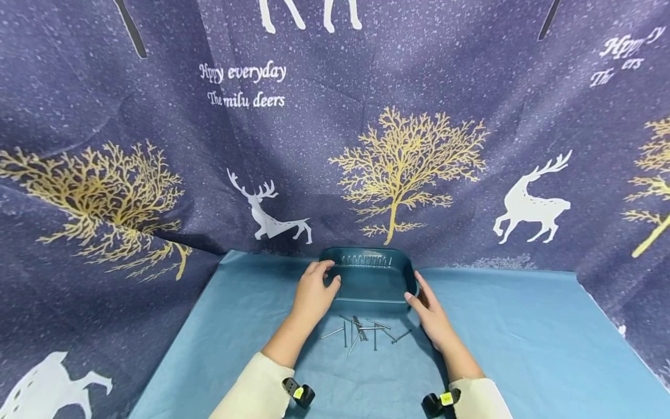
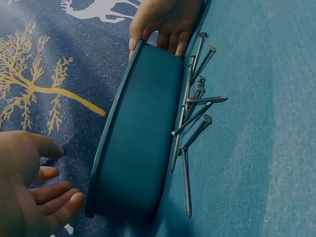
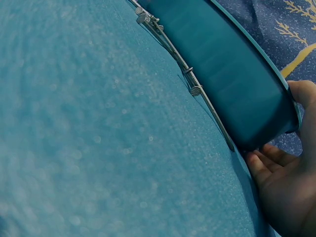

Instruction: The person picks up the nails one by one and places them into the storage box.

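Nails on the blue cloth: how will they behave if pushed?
The nails would probably roll in arcs, given slim shafts with wider heads. Likely rigid: the shafts look straight and metallic. Pushing one may shift others, since several cross.

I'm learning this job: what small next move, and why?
Perhaps the left hand should take the left end of the tray: that hand is open near it, while the right hand alone grips the other end, with loose nails close in front.
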Action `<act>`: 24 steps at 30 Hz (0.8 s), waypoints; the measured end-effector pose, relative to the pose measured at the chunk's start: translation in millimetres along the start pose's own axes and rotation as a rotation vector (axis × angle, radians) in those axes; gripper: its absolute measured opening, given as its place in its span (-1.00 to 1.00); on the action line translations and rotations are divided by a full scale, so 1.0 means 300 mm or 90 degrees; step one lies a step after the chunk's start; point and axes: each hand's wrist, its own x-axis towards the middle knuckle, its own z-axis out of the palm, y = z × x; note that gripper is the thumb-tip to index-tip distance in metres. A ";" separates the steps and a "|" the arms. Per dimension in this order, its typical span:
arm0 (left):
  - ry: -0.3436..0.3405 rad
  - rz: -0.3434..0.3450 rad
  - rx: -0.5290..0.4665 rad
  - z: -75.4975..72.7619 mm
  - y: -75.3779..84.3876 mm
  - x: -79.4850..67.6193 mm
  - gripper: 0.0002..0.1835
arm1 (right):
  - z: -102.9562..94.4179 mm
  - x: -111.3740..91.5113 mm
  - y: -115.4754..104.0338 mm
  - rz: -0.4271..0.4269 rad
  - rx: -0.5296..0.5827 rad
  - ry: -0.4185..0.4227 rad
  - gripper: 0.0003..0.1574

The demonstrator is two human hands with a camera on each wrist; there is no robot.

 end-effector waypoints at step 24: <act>-0.023 0.036 -0.013 -0.045 0.023 -0.048 -0.71 | 0.003 0.001 -0.003 0.006 -0.013 -0.004 -0.08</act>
